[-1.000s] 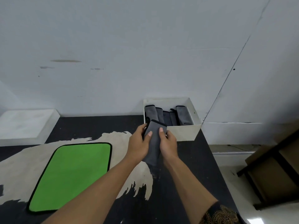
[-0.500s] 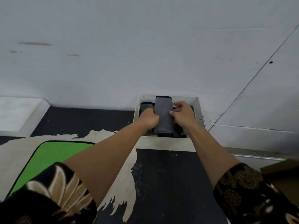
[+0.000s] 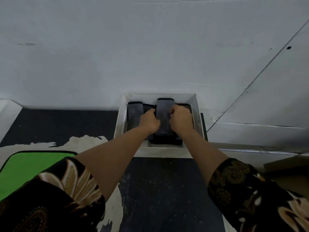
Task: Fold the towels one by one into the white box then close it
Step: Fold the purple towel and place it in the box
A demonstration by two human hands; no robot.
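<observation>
The white box [image 3: 120, 114] stands open against the wall at the table's far edge, filled with several folded grey towels standing side by side. A folded grey towel [image 3: 164, 113] sits upright between the others, higher than they are. My left hand [image 3: 149, 122] grips its left side and my right hand [image 3: 179, 118] its right side, both inside the box. A green towel [image 3: 31, 166] with a black border lies flat on the table at the left.
The table [image 3: 167, 190] is black with worn pale patches. A white slab [image 3: 8, 113], perhaps the box lid, rests at the far left by the wall. A brown cardboard piece [image 3: 287, 166] shows at the right, off the table's edge.
Both hands carried the folded grey towel from above the table into the box and are now pressing it lower between the other towels. My head has moved closer.
</observation>
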